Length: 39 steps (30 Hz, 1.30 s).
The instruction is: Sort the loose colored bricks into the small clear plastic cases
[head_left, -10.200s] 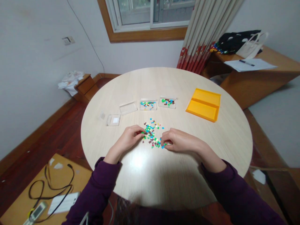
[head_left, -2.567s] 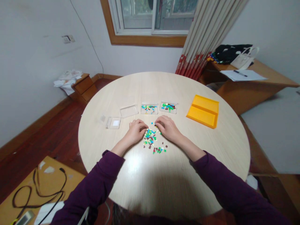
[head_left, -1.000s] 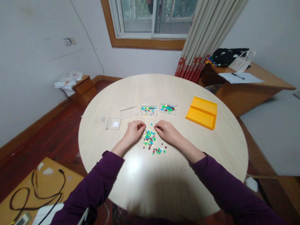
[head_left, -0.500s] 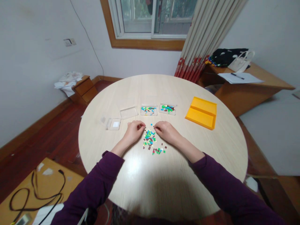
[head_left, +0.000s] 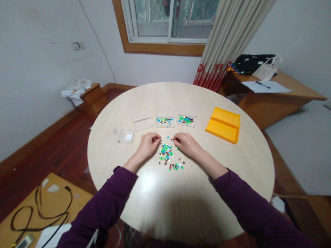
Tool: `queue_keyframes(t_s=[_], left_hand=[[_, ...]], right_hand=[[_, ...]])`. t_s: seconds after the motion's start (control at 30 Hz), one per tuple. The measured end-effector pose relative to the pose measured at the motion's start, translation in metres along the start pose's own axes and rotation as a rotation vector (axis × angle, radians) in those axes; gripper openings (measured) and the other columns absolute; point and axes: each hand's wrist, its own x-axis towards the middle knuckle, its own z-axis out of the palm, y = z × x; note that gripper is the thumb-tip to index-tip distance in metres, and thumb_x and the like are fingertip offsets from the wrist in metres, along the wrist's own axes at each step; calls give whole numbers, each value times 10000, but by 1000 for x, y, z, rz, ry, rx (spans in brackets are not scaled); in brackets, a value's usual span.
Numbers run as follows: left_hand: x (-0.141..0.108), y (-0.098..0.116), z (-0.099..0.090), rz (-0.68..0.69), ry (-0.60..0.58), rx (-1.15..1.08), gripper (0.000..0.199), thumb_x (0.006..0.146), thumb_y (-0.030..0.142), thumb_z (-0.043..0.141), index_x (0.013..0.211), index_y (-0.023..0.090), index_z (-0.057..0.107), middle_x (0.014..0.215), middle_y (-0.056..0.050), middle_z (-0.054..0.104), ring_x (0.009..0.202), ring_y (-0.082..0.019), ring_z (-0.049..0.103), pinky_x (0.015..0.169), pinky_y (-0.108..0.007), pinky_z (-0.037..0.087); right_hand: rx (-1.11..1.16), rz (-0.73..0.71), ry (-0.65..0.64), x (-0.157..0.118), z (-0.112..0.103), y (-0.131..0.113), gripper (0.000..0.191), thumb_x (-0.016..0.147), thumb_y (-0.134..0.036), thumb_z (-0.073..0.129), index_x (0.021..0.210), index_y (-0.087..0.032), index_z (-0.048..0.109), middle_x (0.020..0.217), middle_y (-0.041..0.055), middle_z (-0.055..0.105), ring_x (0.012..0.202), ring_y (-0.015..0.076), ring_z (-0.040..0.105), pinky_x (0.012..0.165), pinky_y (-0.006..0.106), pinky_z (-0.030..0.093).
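Small coloured pieces point(head_left: 165, 153), in green, blue, brown, white and yellow, lie in a loose pile on the round table between my hands. At the pile's upper left, my left hand point(head_left: 149, 144) rests with thumb and forefinger pinched together; whatever is in the pinch is too small to make out. Across from it, my right hand point(head_left: 186, 144) is also pinched, and a small brown piece point(head_left: 172, 139) shows at its fingertips. A blue piece point(head_left: 168, 137) lies between the two hands. Several green, brown and red pieces point(head_left: 176, 166) are scattered nearer to me.
Behind my hands stand two clear boxes of mixed pieces point(head_left: 164, 126) point(head_left: 185, 125) and a clear tray point(head_left: 143, 128). A small clear case point(head_left: 126, 141) with a white square is at left. A yellow two-part tray point(head_left: 222, 129) lies at right on the round table point(head_left: 232, 179).
My right hand has shifted slightly to the right, and a few pieces show under its fingers. My left hand stays nearly still. The whole view has moved a little.
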Motion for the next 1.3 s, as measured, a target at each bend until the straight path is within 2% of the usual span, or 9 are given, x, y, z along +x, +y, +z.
queue_keyframes(t_s=[0.37, 0.47, 0.57, 0.67, 0.8, 0.9, 1.03, 1.13, 1.3], left_hand=[[1, 1, -2, -11, 16, -4, 125, 762, 108, 580, 769, 166, 690, 773, -31, 696, 735, -169, 602, 749, -310, 439], [2, -1, -1, -19, 37, -11, 121, 758, 104, 584, 757, 165, 689, 761, -28, 694, 720, -164, 596, 741, -302, 436], [3, -3, 0, -27, 52, -16, 120, 759, 107, 583, 750, 167, 687, 754, -28, 691, 709, -160, 589, 730, -298, 433], [4, -6, 0, -28, 73, -24, 123, 762, 115, 578, 754, 172, 686, 756, -25, 691, 702, -155, 584, 715, -289, 434], [5, -9, -1, -37, 93, -41, 125, 760, 115, 572, 746, 172, 683, 746, -19, 688, 692, -148, 577, 698, -275, 435], [5, -9, 0, -43, 94, -58, 123, 755, 112, 574, 745, 167, 683, 740, -19, 687, 680, -145, 574, 691, -271, 434], [5, -8, 0, -42, 83, -70, 124, 749, 105, 573, 751, 160, 685, 743, -25, 688, 677, -147, 571, 689, -275, 436], [5, -8, 0, -34, 83, -71, 124, 750, 109, 573, 748, 163, 684, 753, -27, 692, 685, -149, 577, 691, -276, 440], [4, -8, 2, -22, 85, -81, 125, 754, 124, 571, 756, 163, 690, 745, -29, 691, 680, -152, 585, 696, -280, 450]], right_hand=[[93, 55, 40, -2, -2, 4, 143, 751, -64, 548, 734, -145, 664, 672, 31, 660, 613, 130, 569, 628, 235, 411], [167, 87, 113, 6, -6, 7, 133, 741, -83, 552, 729, -144, 670, 635, 10, 644, 570, 114, 537, 605, 227, 398], [209, 102, 222, 27, -12, 10, 130, 721, -86, 558, 723, -141, 675, 651, 12, 654, 582, 116, 539, 613, 231, 402], [204, 92, 260, 60, -14, 11, 136, 723, -82, 562, 736, -141, 685, 680, 21, 672, 614, 124, 563, 637, 236, 417], [95, 70, 179, 95, -9, 11, 180, 741, -48, 550, 772, -129, 708, 751, 61, 705, 703, 155, 615, 705, 257, 446], [19, 70, 92, 106, -2, 13, 256, 742, -4, 517, 819, -123, 730, 831, 101, 726, 787, 188, 645, 773, 286, 460], [-10, 67, 88, 104, 0, 16, 315, 757, 10, 491, 891, -131, 739, 924, 120, 728, 872, 204, 655, 840, 307, 466], [-16, 51, 111, 94, -9, 17, 301, 765, -5, 489, 877, -132, 737, 909, 115, 724, 853, 198, 646, 831, 314, 469], [95, -7, -32, 49, -30, 19, 275, 736, -16, 508, 802, -166, 728, 793, 59, 715, 732, 158, 618, 728, 283, 473]])
